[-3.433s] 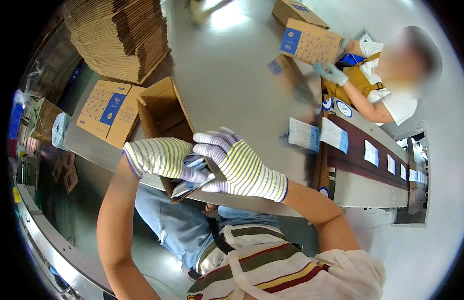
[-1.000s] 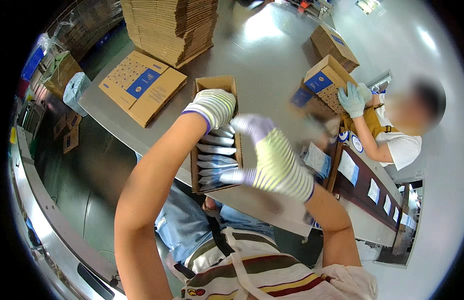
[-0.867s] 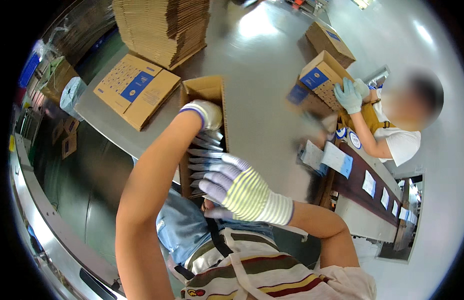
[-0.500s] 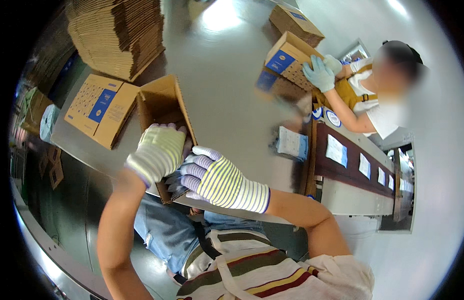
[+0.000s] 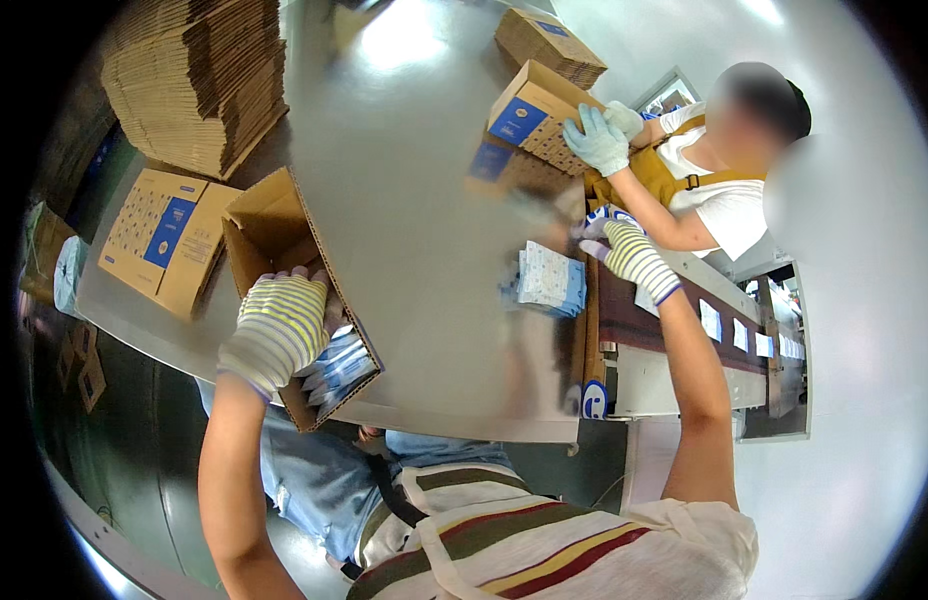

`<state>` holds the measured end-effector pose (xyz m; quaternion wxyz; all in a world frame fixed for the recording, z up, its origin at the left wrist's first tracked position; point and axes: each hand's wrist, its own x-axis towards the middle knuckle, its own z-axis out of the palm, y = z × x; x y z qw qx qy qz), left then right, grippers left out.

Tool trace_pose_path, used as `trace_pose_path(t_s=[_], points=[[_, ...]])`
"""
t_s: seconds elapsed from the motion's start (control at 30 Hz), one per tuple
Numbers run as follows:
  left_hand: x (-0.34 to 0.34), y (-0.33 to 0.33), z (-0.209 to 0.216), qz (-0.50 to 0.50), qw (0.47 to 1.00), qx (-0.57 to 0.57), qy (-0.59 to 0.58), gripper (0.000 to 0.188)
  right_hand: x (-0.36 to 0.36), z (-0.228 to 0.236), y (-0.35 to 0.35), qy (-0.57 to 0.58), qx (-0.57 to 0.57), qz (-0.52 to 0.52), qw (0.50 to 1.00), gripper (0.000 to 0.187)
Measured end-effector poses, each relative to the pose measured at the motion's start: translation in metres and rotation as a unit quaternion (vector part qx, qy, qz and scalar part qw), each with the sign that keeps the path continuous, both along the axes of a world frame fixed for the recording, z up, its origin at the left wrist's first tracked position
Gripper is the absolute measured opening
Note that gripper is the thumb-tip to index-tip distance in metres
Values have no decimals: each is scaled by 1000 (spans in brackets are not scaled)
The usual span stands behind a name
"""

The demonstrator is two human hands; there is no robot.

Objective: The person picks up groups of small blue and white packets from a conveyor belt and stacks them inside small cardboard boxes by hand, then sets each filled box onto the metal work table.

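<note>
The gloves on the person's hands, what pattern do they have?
Stripes: the left hand's glove is white with yellowish and grey bands, the right hand's glove alike, seen in the head view.

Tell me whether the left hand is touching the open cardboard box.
Touching. The head view shows the gloved left hand resting on the open cardboard box, fingers curled over its edge above the packets inside.

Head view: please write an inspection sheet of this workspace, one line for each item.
Surface: shiny metal table.
Job's things: open cardboard box holding packets; packet stack near the conveyor.
Clutter: flat cartons, printed folded box.
Grippers: left hand gloved, resting in the box; right hand gloved, reaching beside the stack, holding nothing visible.
Cables: nothing seen.
Surroundings: co-worker's gloved hand on another box.
</note>
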<state>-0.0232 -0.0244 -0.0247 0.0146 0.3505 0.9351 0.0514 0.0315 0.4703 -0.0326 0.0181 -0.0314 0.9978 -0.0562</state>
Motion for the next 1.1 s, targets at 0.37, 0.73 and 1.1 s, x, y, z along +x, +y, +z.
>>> trace_pose_path(t_s=[0.37, 0.73, 1.1], points=[[-4, -1, -2, 21, 997, -62, -46, 43, -39, 3, 4, -243, 6, -1, 970, 43], [0, 0, 7, 26, 997, -69, -34, 47, -39, -63, -39, -305, 260, 209, 892, 59], [1, -2, 1, 16, 998, -39, -36, 45, 23, -21, -214, -238, -62, 122, 962, 68]])
